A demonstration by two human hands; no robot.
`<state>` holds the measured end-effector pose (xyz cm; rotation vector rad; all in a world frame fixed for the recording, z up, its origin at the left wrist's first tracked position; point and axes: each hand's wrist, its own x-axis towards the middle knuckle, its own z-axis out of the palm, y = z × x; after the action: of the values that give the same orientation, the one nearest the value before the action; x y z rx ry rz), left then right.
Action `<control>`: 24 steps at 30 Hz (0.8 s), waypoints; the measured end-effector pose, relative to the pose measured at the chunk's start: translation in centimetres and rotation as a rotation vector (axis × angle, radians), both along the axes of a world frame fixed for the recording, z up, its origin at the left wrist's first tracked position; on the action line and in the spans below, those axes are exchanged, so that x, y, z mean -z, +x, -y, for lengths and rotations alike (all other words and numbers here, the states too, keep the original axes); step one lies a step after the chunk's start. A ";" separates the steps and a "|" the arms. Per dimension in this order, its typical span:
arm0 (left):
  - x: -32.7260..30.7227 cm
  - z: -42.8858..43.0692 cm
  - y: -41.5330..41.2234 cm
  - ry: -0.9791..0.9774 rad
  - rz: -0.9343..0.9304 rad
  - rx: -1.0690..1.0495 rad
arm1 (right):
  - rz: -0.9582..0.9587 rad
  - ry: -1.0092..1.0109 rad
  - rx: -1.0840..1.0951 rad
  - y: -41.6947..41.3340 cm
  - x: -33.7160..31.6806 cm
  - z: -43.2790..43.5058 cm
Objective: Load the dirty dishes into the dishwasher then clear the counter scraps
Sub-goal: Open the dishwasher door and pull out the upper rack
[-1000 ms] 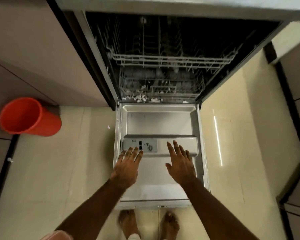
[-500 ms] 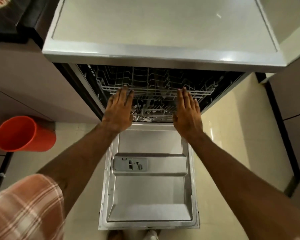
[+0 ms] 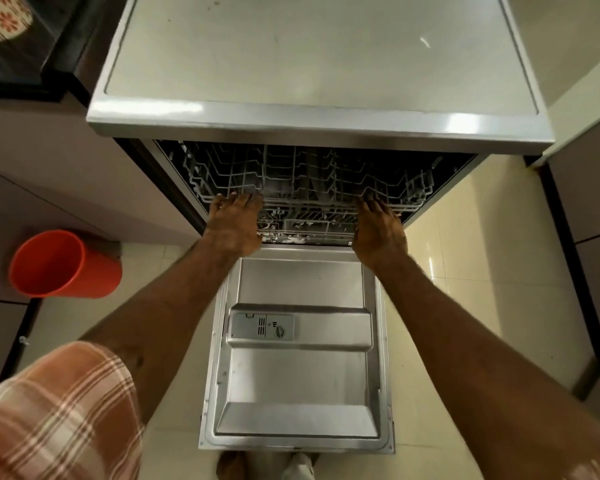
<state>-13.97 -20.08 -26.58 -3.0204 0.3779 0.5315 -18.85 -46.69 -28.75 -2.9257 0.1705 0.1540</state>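
Observation:
The dishwasher [image 3: 319, 129] stands open, its steel door [image 3: 298, 375] folded flat toward me. Inside, the white wire upper rack [image 3: 309, 181] sits in the dark cavity with no dishes that I can see. My left hand [image 3: 234, 226] has its fingers curled over the rack's front rail on the left. My right hand [image 3: 378, 230] grips the same rail on the right. Below it the lower rack [image 3: 309, 226] shows in part.
An orange bucket [image 3: 63, 265] stands on the tiled floor to the left of the door. A dark counter with a patterned plate [image 3: 4, 22] is at the upper left. Cabinets [image 3: 596, 209] line the right side. My feet [image 3: 267, 465] are at the door's near edge.
Both hands went from above the open door up to the upper rack's front rail and curled onto it. The view tilted up, showing more of the dishwasher's top.

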 end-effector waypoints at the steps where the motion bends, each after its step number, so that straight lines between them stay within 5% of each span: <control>1: -0.4 -0.1 -1.1 0.013 -0.029 0.006 | -0.018 0.008 0.018 -1.2 -0.2 -0.3; 24: -3.2 -5.4 -24.8 0.037 -0.379 0.138 | -0.256 0.056 0.083 -27.6 -2.8 -5.1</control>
<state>-38.74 -14.63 -23.39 -2.8204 0.5796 1.0859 -46.40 -41.63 -25.95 -2.8274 0.3208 0.5120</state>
